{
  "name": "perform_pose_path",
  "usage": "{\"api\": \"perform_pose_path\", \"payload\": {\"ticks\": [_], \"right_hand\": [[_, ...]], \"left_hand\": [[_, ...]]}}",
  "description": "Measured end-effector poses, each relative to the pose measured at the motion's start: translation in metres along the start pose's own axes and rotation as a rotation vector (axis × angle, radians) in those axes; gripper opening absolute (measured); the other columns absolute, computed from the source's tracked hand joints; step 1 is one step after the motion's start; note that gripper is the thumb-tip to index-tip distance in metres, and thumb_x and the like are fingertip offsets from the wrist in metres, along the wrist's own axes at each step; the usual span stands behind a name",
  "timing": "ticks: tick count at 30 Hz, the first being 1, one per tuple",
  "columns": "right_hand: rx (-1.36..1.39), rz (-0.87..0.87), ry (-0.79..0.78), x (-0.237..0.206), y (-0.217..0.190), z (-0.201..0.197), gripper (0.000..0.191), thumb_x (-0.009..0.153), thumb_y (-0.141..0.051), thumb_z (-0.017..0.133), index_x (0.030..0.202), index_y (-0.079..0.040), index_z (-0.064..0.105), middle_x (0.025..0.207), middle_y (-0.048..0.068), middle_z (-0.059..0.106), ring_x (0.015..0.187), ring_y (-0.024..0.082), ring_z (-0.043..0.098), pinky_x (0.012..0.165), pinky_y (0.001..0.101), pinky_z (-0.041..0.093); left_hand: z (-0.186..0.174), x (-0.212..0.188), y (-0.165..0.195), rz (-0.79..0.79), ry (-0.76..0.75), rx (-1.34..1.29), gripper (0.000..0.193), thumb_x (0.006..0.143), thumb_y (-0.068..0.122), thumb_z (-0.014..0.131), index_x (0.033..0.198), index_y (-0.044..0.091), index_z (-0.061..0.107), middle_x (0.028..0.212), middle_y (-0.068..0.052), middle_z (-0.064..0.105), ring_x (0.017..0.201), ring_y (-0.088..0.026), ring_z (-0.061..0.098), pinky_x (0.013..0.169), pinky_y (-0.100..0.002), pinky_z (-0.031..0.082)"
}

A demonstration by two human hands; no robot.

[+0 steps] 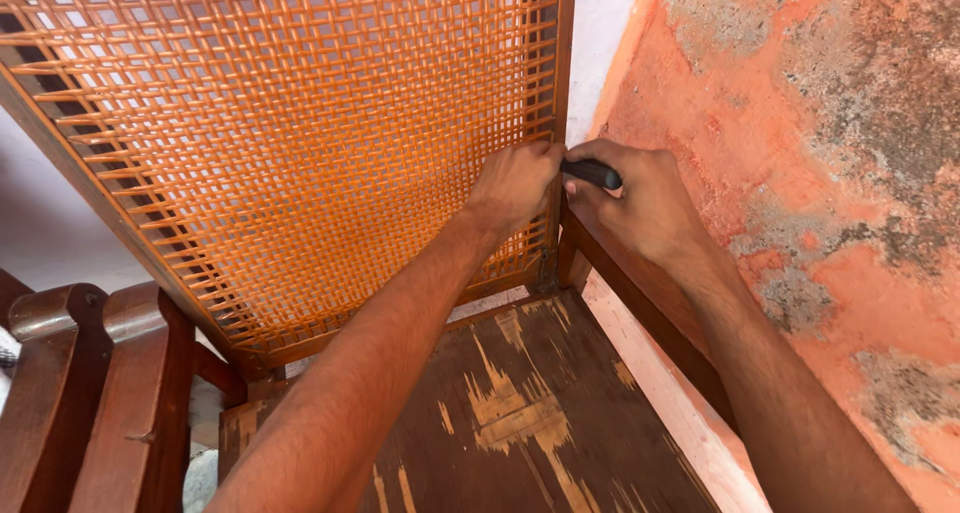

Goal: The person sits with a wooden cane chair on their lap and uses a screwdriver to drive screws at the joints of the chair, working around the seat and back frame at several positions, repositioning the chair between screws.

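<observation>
Head view: the woven orange panel (290, 143) fills the upper left of the frame, set in a wooden frame whose right-hand rail (560, 93) runs down just right of centre. The left hand (515, 185) presses against the weave at that rail, fingers (545, 153) curled together on the strands at the panel's edge. The right hand (640, 203) sits just beside it, fingers clamped around a dark-handled tool (595, 173) whose working end points toward the rail and is hidden between the two hands. Below them lies a worn wooden seat board (520, 413) with scraped pale patches; a patchy orange wall (820, 173) fills the right of the frame, and dark curved armrests (90, 373) show at lower left.

To work this edge well, I judge the left hand should hold the strands taut and flat against the rail while the tool is driven in short, controlled strokes away from the fingertips, since a slip would cut the weave.
</observation>
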State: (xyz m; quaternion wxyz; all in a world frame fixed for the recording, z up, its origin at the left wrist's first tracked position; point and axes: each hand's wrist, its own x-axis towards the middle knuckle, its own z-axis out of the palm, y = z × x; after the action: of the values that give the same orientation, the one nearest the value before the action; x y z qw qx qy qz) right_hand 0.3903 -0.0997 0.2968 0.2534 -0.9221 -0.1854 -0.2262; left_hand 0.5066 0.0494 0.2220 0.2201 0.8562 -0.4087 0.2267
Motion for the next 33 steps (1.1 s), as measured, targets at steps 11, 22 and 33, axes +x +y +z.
{"api": "perform_pose_path", "payload": {"ticks": [11,22,33], "right_hand": [[0.018,0.097,-0.086,-0.030,-0.037,0.023,0.033,0.086,-0.013,0.080,0.118,-0.007,0.073,0.092,0.015,0.077,0.073,0.022,0.073,0.067,0.0366,0.057],[0.120,0.103,-0.191,-0.050,-0.069,0.060,0.033,0.084,-0.007,0.078,0.116,-0.007,0.074,0.092,0.016,0.077,0.075,0.023,0.073,0.069,0.0365,0.057],[0.250,0.051,-0.253,-0.053,-0.088,0.116,0.030,0.083,-0.003,0.079,0.113,-0.003,0.074,0.095,0.014,0.078,0.079,0.022,0.072,0.074,0.0344,0.057]], "left_hand": [[-0.015,-0.073,0.011,-0.109,-0.024,-0.077,0.021,0.086,-0.002,0.064,0.107,-0.001,0.064,0.098,-0.022,0.072,0.089,-0.043,0.071,0.075,-0.052,0.058],[-0.026,-0.147,0.006,-0.220,-0.094,-0.154,0.021,0.083,-0.003,0.060,0.103,0.000,0.067,0.097,-0.021,0.073,0.090,-0.043,0.070,0.075,-0.053,0.057],[-0.032,-0.210,-0.012,-0.421,-0.005,-0.216,0.026,0.085,-0.001,0.059,0.107,0.005,0.070,0.098,-0.023,0.073,0.092,-0.044,0.069,0.077,-0.055,0.054]]}}
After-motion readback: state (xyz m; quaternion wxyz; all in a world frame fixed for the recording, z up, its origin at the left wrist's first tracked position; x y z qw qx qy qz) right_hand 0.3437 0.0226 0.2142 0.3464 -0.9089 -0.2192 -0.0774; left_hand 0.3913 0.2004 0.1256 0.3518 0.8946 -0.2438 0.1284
